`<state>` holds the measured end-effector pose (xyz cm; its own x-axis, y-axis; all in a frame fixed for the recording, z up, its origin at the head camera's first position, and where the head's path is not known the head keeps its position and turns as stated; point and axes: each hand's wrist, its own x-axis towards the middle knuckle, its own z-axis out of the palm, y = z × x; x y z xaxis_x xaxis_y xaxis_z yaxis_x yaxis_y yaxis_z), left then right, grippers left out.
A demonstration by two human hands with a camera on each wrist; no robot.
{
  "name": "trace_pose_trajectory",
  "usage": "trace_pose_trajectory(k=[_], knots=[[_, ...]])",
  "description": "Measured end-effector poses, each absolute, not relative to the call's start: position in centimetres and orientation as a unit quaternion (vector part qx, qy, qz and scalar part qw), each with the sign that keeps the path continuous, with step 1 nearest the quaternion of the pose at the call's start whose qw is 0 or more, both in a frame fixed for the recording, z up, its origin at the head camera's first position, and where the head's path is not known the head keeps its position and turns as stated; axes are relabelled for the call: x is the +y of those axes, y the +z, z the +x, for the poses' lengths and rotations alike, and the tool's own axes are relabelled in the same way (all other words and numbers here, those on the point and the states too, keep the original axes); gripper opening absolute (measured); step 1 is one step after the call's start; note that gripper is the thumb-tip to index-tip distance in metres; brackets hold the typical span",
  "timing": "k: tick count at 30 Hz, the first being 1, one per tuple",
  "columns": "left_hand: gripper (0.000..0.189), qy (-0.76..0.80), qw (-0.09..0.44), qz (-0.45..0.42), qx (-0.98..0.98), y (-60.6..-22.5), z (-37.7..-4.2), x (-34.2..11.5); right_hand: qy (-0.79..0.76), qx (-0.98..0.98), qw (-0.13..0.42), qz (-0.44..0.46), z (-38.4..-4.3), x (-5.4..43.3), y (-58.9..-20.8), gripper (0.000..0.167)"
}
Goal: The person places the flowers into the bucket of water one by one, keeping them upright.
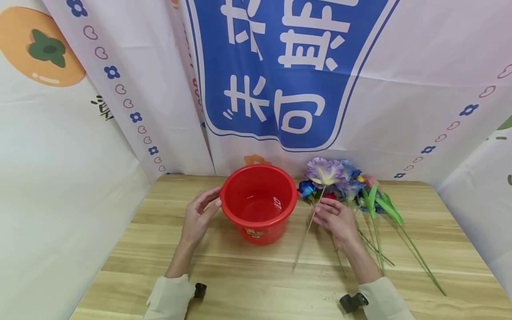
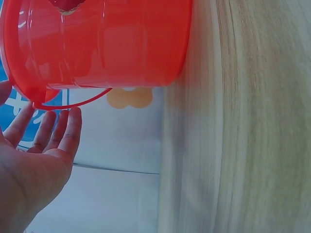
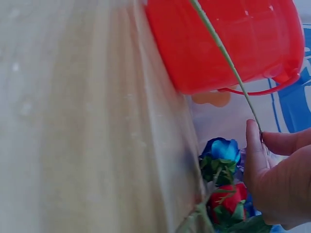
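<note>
A red plastic bucket [image 1: 264,238] stands upright near the back of the table. At its left side my left hand [image 1: 198,218] touches the rim and handle joint with extended fingers, as the left wrist view shows; the thin red handle [image 2: 80,103] hangs at the far side. My right hand [image 1: 338,224] pinches the thin stem [image 3: 228,58] of a purple artificial iris [image 1: 325,171] between thumb and fingers. Its ruffled bloom points toward the back wall, and the stem slants down to the left, in front of the bucket in the right wrist view.
Beside the right hand lie several artificial flowers: a blue rose [image 1: 306,189], a red rose [image 3: 229,198], more blue blooms [image 1: 352,189] and a pink tulip [image 1: 371,181] with green leaves. Their long stems [image 1: 424,264] reach toward the table's front. A printed cloth [image 1: 168,89] hangs behind the table [image 1: 240,284].
</note>
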<state>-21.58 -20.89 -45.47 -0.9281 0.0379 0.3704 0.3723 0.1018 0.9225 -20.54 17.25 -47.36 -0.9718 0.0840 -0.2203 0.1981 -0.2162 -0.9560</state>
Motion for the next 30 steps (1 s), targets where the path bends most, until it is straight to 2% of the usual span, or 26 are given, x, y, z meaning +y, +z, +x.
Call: trace_pose_trajectory(k=[11,21,30], knots=[[0.041,-0.66,0.126,-0.155,-0.725,-45.3,-21.3,-20.9,-0.768,0.634,-0.002,0.094,-20.0,18.0,-45.4,0.054],[0.04,-0.655,0.13,-0.156,-0.728,-45.4,-21.5,-20.8,-0.767,0.634,-0.049,0.084,-19.4,17.7,-43.9,0.041],[0.04,-0.656,0.132,-0.156,-0.726,-45.6,-21.5,-20.8,-0.759,0.643,-0.076,0.072,-18.7,17.2,-42.9,0.041]])
